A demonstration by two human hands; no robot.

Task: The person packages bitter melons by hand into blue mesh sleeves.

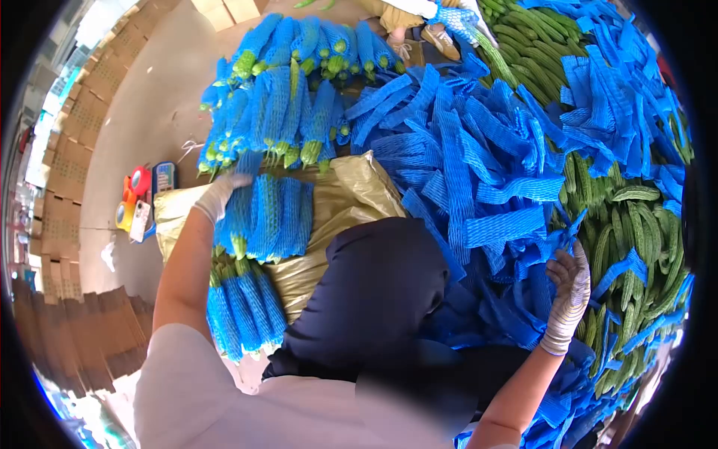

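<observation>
My left hand, in a pale glove, is closed around a long green gourd in a blue foam net sleeve, over the stacked rows of netted gourds. Just below it lies another row of netted gourds. On the other side, my gloved right hand has its fingers curled at a blue net sleeve, between the heap of loose blue sleeves and the bare, ridged green gourds. The fingertips are partly hidden there.
A gold plastic sheet lies under the rows. Cardboard boxes line the left, with flattened cardboard below. A tape dispenser and a phone lie on the floor. Another person's gloved hand holds a gourd at the top.
</observation>
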